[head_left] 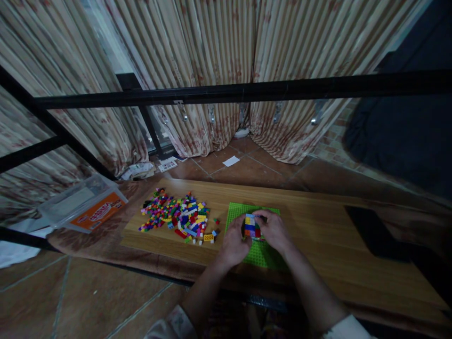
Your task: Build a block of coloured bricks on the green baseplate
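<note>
A green studded baseplate (263,256) lies on the wooden board in front of me. Over it stands a small block of stacked toy bricks (250,227) in blue, yellow, orange, red and white. My left hand (235,242) curls round the left side of this block, fingers and thumb against it. From the right, my right hand (273,228) bends over the block's upper right edge, thumb and fingers closed there. Whether a loose brick sits in the right fingertips is hidden. The block's underside is also out of sight.
Many loose coloured bricks (187,214) are heaped on the wooden board (310,230), left of the baseplate. A clear plastic box (88,202) with an orange label sits farther left. A flat black object (374,233) lies at the right. A black metal bar (226,93) crosses before striped curtains.
</note>
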A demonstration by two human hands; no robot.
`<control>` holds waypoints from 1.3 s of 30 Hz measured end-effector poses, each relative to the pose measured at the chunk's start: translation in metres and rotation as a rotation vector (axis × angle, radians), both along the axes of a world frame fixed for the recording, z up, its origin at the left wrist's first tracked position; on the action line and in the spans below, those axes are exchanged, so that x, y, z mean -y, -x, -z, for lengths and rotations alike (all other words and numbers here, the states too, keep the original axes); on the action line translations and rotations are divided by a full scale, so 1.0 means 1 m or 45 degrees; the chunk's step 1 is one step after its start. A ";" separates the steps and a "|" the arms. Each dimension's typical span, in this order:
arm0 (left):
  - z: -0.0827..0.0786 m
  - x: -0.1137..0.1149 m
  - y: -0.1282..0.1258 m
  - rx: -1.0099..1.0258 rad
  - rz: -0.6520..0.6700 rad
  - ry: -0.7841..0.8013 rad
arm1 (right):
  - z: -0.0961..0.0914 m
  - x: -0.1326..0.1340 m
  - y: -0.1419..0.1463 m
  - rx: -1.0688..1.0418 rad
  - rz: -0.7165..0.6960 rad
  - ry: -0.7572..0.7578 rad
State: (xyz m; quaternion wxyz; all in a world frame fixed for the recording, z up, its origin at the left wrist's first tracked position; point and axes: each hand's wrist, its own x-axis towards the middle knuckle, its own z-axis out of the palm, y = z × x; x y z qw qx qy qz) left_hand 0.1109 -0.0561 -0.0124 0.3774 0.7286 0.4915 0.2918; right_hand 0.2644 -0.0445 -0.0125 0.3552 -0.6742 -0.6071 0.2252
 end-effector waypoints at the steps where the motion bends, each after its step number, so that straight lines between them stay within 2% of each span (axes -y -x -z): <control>1: 0.001 0.000 0.000 -0.002 0.001 -0.006 | -0.001 -0.002 0.000 0.005 0.000 0.006; 6: 0.004 0.000 0.000 -0.022 0.020 -0.046 | -0.006 -0.004 -0.003 0.011 -0.028 0.015; 20: 0.014 0.004 -0.002 -0.126 0.019 -0.086 | -0.003 -0.002 -0.006 -0.080 0.014 0.051; 28: 0.008 0.010 0.001 -0.091 0.004 -0.088 | 0.005 -0.003 -0.011 -0.127 -0.074 0.010; 31: 0.006 0.024 0.016 -0.072 -0.044 -0.107 | 0.013 0.005 -0.015 -0.150 -0.066 -0.005; 34: 0.007 0.039 0.042 -0.063 -0.113 -0.175 | 0.016 0.020 -0.015 -0.152 0.092 -0.087; 37: 0.011 0.048 0.074 -0.086 -0.273 -0.246 | 0.008 0.043 -0.005 -0.066 0.267 -0.264; 39: 0.015 0.049 0.093 -0.118 -0.388 -0.272 | 0.000 0.058 0.009 -0.067 0.280 -0.369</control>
